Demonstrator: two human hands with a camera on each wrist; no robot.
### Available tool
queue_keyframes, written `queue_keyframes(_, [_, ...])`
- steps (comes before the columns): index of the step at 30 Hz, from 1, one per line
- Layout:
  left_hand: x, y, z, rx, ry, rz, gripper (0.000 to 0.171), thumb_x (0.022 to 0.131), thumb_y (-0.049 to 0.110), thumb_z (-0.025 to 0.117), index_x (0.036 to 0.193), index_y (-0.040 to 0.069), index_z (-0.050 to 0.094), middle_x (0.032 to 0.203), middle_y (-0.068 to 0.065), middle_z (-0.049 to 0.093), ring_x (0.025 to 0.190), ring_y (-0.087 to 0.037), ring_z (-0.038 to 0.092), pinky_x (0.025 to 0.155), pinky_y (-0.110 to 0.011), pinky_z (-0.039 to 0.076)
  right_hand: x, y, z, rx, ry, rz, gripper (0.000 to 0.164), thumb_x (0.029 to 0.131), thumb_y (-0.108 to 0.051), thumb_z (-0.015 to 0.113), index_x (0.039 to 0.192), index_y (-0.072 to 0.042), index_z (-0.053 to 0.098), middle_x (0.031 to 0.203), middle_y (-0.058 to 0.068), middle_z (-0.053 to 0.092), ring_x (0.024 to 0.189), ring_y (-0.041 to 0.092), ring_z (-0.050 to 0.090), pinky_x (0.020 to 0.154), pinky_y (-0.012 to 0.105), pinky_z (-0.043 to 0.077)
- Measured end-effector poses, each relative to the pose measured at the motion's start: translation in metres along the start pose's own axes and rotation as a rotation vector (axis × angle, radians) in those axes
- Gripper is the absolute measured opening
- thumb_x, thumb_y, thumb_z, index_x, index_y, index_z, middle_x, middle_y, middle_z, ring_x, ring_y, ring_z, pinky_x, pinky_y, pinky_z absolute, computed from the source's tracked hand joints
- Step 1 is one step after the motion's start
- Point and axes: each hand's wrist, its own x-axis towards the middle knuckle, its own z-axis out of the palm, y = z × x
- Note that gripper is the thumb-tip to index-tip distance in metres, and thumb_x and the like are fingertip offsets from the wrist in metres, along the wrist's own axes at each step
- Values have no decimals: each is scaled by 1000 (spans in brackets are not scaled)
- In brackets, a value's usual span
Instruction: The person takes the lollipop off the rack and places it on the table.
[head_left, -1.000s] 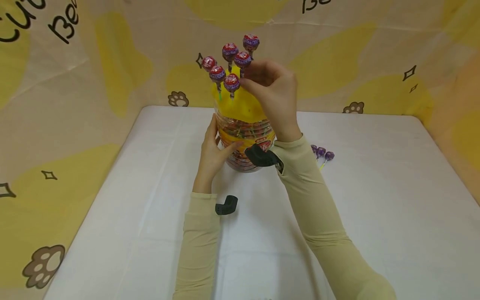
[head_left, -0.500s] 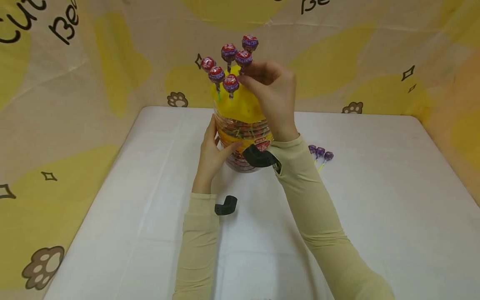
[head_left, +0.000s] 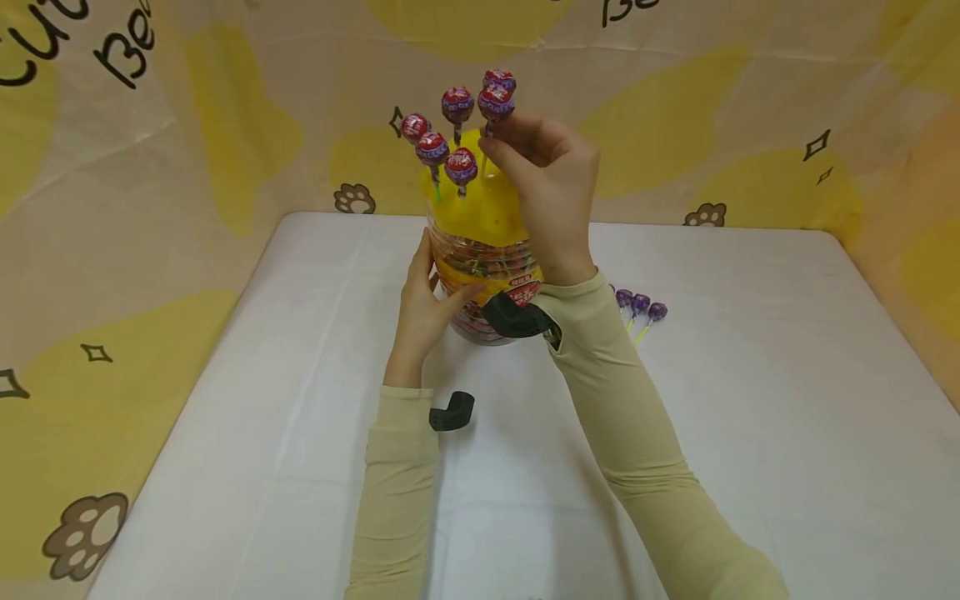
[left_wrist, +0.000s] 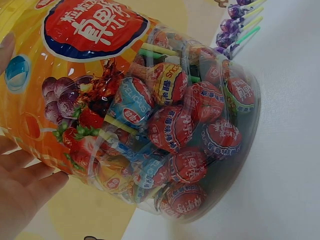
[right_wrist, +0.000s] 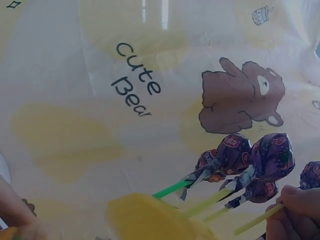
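Observation:
A clear plastic jar [head_left: 480, 321] with a yellow lid [head_left: 480, 212] stands on the table, full of wrapped lollipops [left_wrist: 172, 127]. My left hand [head_left: 427, 308] holds its left side, thumb across the front and fingers round behind. Several lollipops in red and purple wrappers stand upright in the lid, one of them [head_left: 461, 167] at the front. Thumb and fingers of my right hand [head_left: 555, 187] pinch the stick of another lollipop [head_left: 497, 104], held above the lid. In the right wrist view its yellow stick [right_wrist: 257, 220] points down beside the yellow lid [right_wrist: 155, 220].
Several purple lollipops [head_left: 640, 304] lie in a row on the white table [head_left: 750, 417], right of the jar and partly behind my right sleeve. A yellow printed cloth [head_left: 660, 108] hangs behind and along the sides. Black camera mounts [head_left: 452, 412] stick out from both wrists.
The lollipop in my right hand has risen and shifted slightly right, overlapping the rear one in the head view. My left hand and the jar have stayed nearly still.

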Motion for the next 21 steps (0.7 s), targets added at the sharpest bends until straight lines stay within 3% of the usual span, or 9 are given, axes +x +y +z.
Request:
queue_keyframes(16, [2, -2, 1, -17, 2, 19, 95, 83, 25, 74, 153, 13, 11, 156, -4, 18, 141, -18, 20, 114, -41, 24, -18, -6, -33, 147, 56, 84, 18, 79, 5, 72, 97, 2, 72, 96, 13, 69, 91, 26, 65, 86, 33, 53])
queue_keyframes(21, [3, -3, 0, -19, 2, 20, 95, 83, 24, 74, 152, 11, 10, 156, -5, 17, 141, -18, 19, 114, -40, 23, -28, 1, -51, 156, 74, 53, 17, 81, 4, 70, 98, 2, 72, 95, 14, 68, 89, 28, 64, 85, 34, 54])
